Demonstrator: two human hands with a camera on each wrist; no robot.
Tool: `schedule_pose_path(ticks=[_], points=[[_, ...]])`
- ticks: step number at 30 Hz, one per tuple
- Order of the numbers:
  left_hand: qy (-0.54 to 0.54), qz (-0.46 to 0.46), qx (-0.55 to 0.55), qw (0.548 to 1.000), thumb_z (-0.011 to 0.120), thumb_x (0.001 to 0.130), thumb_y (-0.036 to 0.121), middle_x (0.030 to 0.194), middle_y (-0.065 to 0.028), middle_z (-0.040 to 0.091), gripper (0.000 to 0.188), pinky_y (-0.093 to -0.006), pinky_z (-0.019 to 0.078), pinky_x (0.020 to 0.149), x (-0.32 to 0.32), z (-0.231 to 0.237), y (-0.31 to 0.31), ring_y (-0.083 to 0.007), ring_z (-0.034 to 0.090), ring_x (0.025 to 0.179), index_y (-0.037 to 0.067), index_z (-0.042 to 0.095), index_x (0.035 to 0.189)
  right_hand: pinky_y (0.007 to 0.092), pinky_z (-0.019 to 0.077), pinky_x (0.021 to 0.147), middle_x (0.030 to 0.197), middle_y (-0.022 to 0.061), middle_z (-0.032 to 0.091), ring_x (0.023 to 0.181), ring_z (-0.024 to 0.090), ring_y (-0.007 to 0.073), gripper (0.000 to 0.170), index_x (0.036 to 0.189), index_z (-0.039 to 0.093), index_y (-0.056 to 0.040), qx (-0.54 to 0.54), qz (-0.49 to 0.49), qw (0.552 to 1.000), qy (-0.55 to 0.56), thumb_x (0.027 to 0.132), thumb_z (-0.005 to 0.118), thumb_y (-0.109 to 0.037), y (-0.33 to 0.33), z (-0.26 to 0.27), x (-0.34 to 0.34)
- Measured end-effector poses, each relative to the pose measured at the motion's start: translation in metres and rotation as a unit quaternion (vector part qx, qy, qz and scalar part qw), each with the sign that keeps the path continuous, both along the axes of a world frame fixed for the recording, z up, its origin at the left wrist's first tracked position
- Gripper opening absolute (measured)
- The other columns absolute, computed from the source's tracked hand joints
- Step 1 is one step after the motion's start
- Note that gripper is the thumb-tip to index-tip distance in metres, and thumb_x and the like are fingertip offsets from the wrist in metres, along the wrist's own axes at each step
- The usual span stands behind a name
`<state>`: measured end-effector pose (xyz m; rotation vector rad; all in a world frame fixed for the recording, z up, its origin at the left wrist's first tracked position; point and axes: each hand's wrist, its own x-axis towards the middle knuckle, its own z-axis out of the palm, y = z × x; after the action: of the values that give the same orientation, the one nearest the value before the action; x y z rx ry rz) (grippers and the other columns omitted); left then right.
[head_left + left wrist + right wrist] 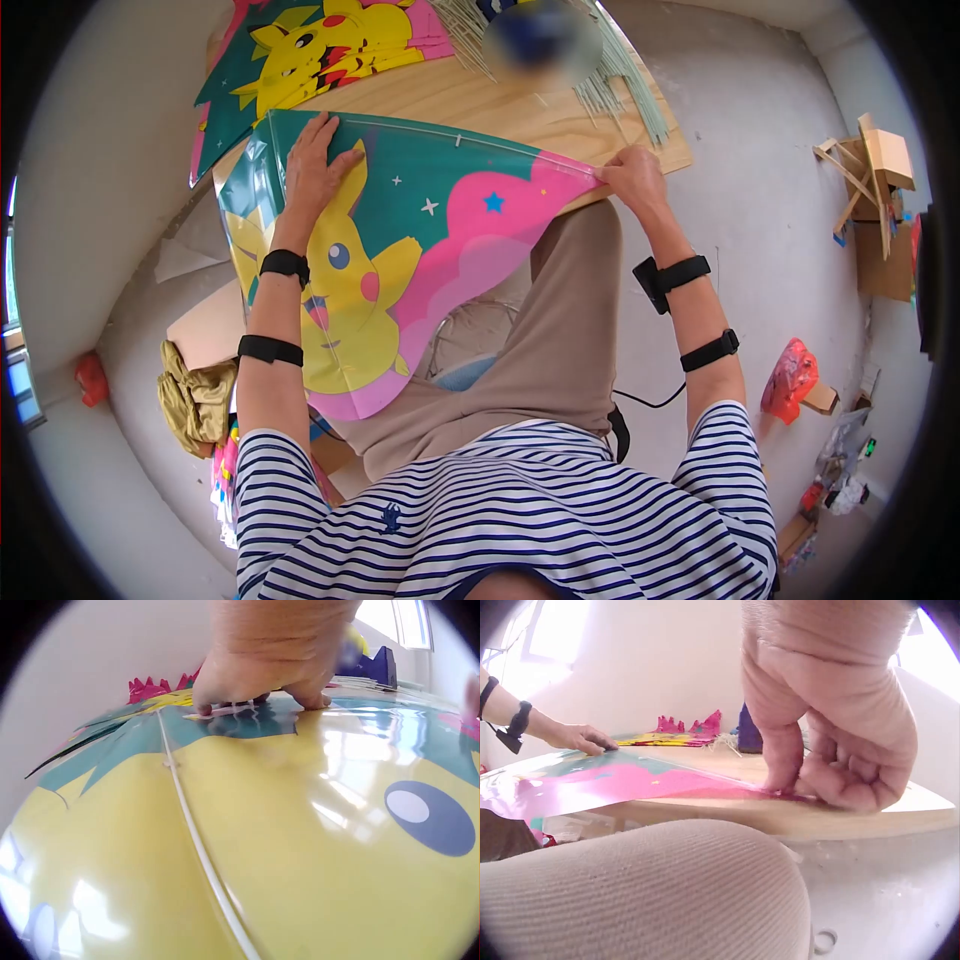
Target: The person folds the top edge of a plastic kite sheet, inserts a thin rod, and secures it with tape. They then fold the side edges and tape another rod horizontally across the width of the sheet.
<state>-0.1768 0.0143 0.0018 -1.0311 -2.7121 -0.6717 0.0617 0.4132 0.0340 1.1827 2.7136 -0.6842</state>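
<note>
A printed plastic kite point(430, 250) lies over the near part of the wooden table and hangs down across the person's lap. It shows a yellow cartoon figure on green and pink. A thin white rod point(196, 832) runs down its middle in the left wrist view. My left hand point(314, 172) rests on the green upper edge, fingers spread and fingertips pressing down. At the pink right corner, my right hand point(636, 182) pinches the tip between thumb and curled fingers, close above the table edge. A seam point(458, 140) runs along the top edge between both hands.
Several more printed kite sheets point(340, 50) are stacked at the table's far left. Bundles of thin pale rods point(600, 98) lie at the back, around a dark blue object point(535, 38) that is blurred. The wooden table point(420, 92) ends just right of the right hand.
</note>
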Motion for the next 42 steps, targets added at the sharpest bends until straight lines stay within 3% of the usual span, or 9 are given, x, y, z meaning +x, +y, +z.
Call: schedule_pose_path(ticks=[6,8,16,18,24,30,36,39,42], points=[[0.025,0.002,0.021,0.999,0.08,0.079,0.031,0.142,-0.0183,0.055,0.062,-0.0436,0.0402,0.11,-0.001,-0.006,0.001,-0.0369,0.049,0.132,0.0,0.061,0.13,0.0438,0.0538,0.076,0.085,0.0175,0.072,0.084,0.069,0.0355,0.014,0.082,0.075,-0.0043,0.063,-0.02,0.989,0.131,0.076,0.072,-0.017,0.018,0.01,0.03],[0.02,-0.001,0.023,1.0,0.08,0.079,0.03,0.142,-0.0194,0.055,0.062,-0.0426,0.0403,0.111,0.0,-0.002,0.001,-0.0373,0.05,0.132,0.0,0.061,0.13,0.0446,0.0527,0.074,0.082,0.017,0.07,0.081,0.067,0.0359,0.011,0.081,0.073,-0.0037,0.084,0.073,0.97,0.218,0.078,0.07,-0.014,0.002,0.012,0.019],[0.023,0.016,0.025,0.999,0.08,0.078,0.03,0.143,-0.0192,0.054,0.063,-0.0433,0.0397,0.111,0.004,-0.001,0.001,-0.0374,0.049,0.132,0.001,0.061,0.131,0.0471,0.0513,0.073,0.079,0.0182,0.067,0.084,0.065,0.0386,0.007,0.079,0.067,-0.0041,-0.046,0.309,0.881,0.355,0.077,0.062,-0.008,-0.138,-0.015,-0.137],[0.017,0.035,0.008,0.999,0.081,0.078,0.029,0.145,-0.0167,0.052,0.064,-0.0442,0.0381,0.111,0.006,0.0,0.003,-0.0358,0.047,0.135,0.004,0.06,0.133,0.0485,0.0512,0.073,0.081,0.018,0.067,0.083,0.065,0.0395,0.008,0.078,0.066,-0.0047,-0.027,0.32,0.862,0.391,0.076,0.059,-0.008,-0.173,-0.023,-0.175],[-0.008,0.047,0.023,0.999,0.082,0.077,0.027,0.146,-0.0132,0.051,0.064,-0.0443,0.0339,0.113,0.008,-0.001,0.002,-0.0328,0.045,0.138,0.007,0.06,0.134,0.0519,0.0502,0.073,0.085,0.0201,0.066,0.084,0.062,0.0421,0.008,0.078,0.064,-0.0033,-0.011,0.336,0.884,0.324,0.075,0.057,-0.006,-0.206,-0.043,-0.229],[-0.011,0.06,0.017,0.998,0.081,0.078,0.031,0.147,-0.0127,0.051,0.066,-0.0443,0.0326,0.114,0.01,0.0,0.003,-0.0324,0.044,0.138,0.007,0.059,0.135,0.0532,0.0501,0.074,0.089,0.0193,0.064,0.085,0.061,0.0441,0.012,0.084,0.062,-0.002,0.074,0.408,0.831,0.372,0.073,0.058,-0.004,-0.183,-0.049,-0.205],[0.001,0.048,0.014,0.999,0.081,0.077,0.033,0.148,-0.0135,0.05,0.067,-0.0446,0.035,0.113,0.007,-0.002,0.003,-0.0328,0.044,0.138,0.007,0.059,0.135,0.0514,0.0497,0.073,0.086,0.02,0.064,0.085,0.063,0.0425,0.007,0.077,0.063,-0.0026,0.101,0.383,0.879,0.265,0.073,0.057,-0.003,-0.128,-0.042,-0.153],[-0.034,0.052,0.024,0.998,0.083,0.075,0.034,0.146,-0.0117,0.051,0.068,-0.0456,0.0318,0.114,0.006,0.0,0.003,-0.03,0.042,0.139,0.009,0.059,0.134,0.0499,0.0504,0.074,0.083,0.0198,0.066,0.085,0.064,0.0409,0.006,0.074,0.064,-0.0038,0.117,0.321,0.91,0.234,0.073,0.058,-0.003,-0.114,-0.02,-0.125],[-0.001,0.048,0.016,0.999,0.082,0.076,0.026,0.146,-0.0138,0.051,0.064,-0.0439,0.0389,0.11,0.005,0.004,0.005,-0.0342,0.047,0.134,0.006,0.059,0.132,0.0477,0.0499,0.074,0.081,0.0173,0.067,0.084,0.064,0.0379,0.006,0.075,0.067,-0.0042,0.041,0.244,0.935,0.254,0.075,0.061,-0.006,-0.098,-0.012,-0.104]])
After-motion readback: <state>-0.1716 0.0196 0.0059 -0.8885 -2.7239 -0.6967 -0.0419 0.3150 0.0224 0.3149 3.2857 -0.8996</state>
